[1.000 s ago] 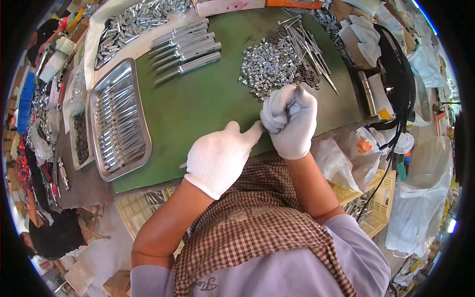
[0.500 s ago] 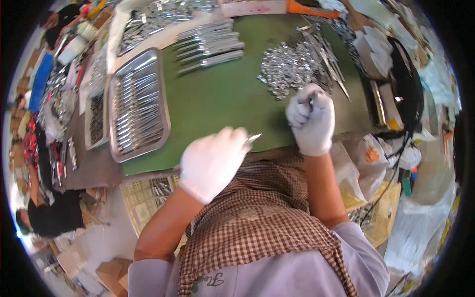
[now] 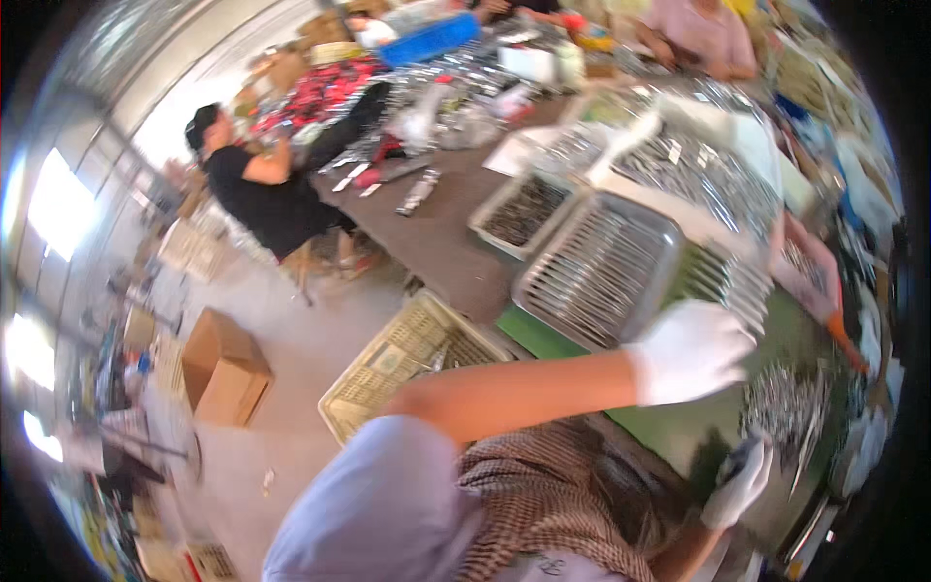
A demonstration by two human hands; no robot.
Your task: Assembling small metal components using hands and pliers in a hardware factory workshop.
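While the white-gloved left hand [image 3: 690,353] and right hand [image 3: 739,492] curl, contents unclear, I'd pinch stiff-looking, slick silver metal rods [image 3: 745,289] mid-length, left's one o'clock.

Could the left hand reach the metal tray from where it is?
Probably yes: the left hand is right by the metal tray, and nothing visible blocks the way between them.

Cardboard box [image 3: 231,390] on floor [image 3: 296,335]
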